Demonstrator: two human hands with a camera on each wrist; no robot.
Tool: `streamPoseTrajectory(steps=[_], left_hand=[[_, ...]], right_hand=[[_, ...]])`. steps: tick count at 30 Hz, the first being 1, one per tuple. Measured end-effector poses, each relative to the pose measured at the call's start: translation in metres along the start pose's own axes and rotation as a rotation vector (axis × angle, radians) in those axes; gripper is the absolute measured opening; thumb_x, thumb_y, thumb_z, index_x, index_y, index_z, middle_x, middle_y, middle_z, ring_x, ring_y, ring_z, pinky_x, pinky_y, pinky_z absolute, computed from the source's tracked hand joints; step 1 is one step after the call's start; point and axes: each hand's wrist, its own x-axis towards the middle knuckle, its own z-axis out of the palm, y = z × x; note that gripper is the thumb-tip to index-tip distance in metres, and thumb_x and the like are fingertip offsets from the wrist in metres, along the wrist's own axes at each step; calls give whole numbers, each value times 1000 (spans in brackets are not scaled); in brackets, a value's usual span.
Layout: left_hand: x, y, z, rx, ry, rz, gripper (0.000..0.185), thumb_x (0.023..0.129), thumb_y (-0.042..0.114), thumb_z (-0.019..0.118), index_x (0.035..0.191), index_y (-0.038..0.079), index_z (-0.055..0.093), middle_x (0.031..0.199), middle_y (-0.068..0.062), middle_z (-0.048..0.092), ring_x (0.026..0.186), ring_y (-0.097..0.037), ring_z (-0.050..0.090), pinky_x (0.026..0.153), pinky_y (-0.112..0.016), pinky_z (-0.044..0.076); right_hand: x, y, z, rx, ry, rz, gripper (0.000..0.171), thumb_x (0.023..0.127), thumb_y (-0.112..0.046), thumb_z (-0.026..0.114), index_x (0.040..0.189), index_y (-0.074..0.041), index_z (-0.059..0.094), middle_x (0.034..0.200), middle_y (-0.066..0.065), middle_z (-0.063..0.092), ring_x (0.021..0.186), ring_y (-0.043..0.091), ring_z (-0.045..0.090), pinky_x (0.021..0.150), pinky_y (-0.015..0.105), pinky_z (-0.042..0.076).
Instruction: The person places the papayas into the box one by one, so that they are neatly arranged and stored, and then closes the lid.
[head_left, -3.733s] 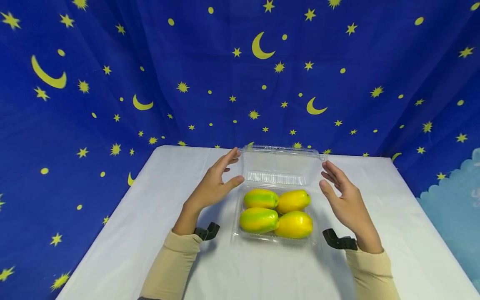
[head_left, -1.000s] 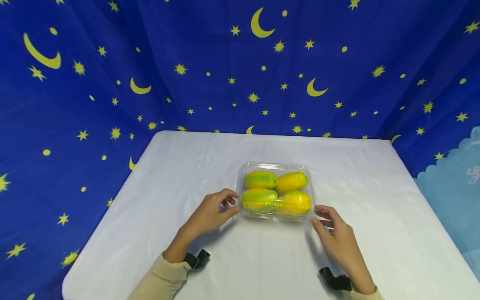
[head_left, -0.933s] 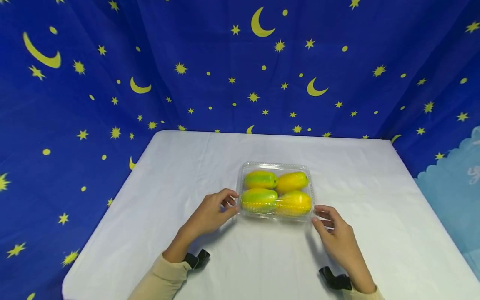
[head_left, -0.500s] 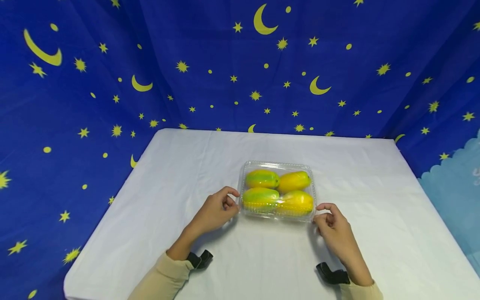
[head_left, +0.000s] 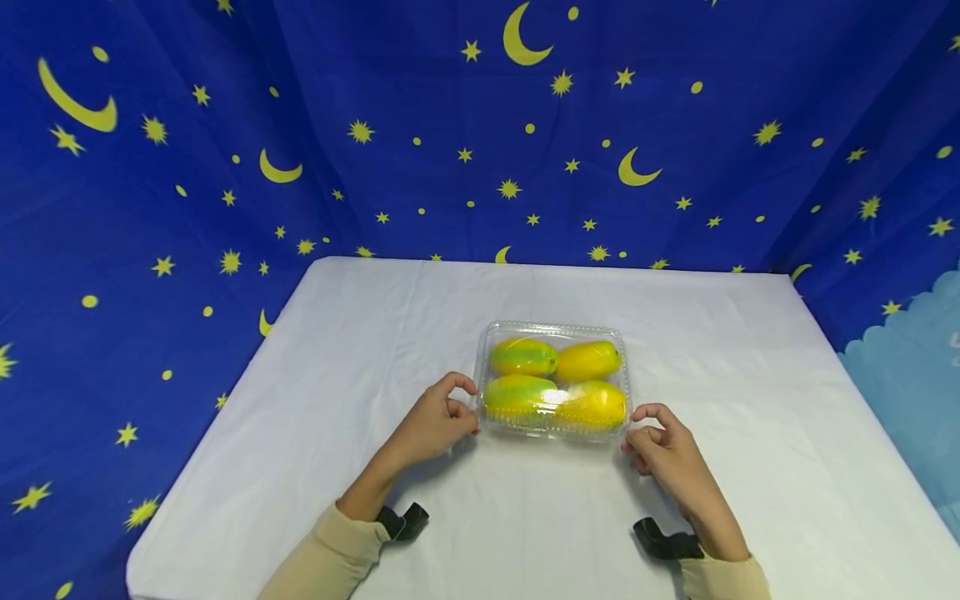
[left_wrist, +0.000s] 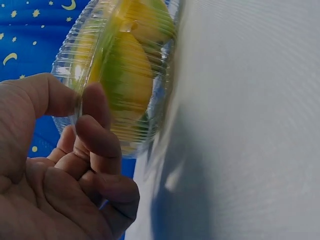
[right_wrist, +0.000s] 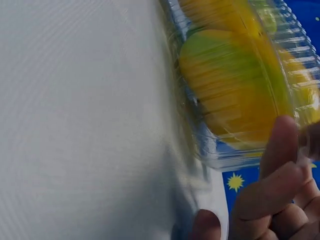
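Note:
A clear plastic clamshell box (head_left: 553,327) lies on the white table with its lid down over several yellow-green fruits (head_left: 522,357) that look like papayas. At its front left corner, my left hand (head_left: 435,423) pinches the rim with curled fingers. The left wrist view shows the left fingers (left_wrist: 97,105) on both sides of the rim. My right hand (head_left: 667,454) pinches the rim at the front right corner. In the right wrist view the right fingers (right_wrist: 282,145) press up to the rim from below, partly cut off by the frame edge.
A white cloth covers the table (head_left: 390,325). Behind and to the left hangs a blue curtain (head_left: 420,100) with yellow moons and stars. A light-blue scalloped patch (head_left: 911,375) shows at the right. Black wrist mounts (head_left: 405,522) sit on both forearms.
The lid, upright at first, has come down over the fruits. Both hands have moved from the raised lid to the box's front corners, and their fingers have curled in closer at the rim.

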Motion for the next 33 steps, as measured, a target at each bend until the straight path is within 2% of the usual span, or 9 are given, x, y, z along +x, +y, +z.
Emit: streamPoseTrajectory(steps=[9,18,26,33], left_hand=[[-1,-2,-2,-30,0,-14,28,94,8,61,120,12,52,84,-18,75,45,-9,38,44,-22,33],[2,-5,0,-15,14,-15,27,94,10,61,119,13,52,82,-15,74,46,-10,40,44,-23,34],[-2,-7,-3,-33,10,10,27,96,10,59,121,16,51,82,-18,73,46,-13,40,45,-23,35],[2,-5,-4,-35,-21,14,28,97,12,59,123,16,50,84,-20,72,47,-13,41,46,-23,35]], right_hand=[[-1,1,-2,72,-46,-2,31,98,-6,57,124,-2,41,75,3,64,59,11,49,56,27,50],[-1,5,1,58,-36,-22,28,101,-9,54,125,-4,41,67,1,48,67,12,56,60,28,49],[2,7,5,54,-37,-82,25,100,-8,53,122,-4,42,70,7,52,67,17,57,61,29,50],[2,8,3,44,-10,-64,24,100,-7,53,121,-5,42,71,7,53,69,16,60,61,28,49]])
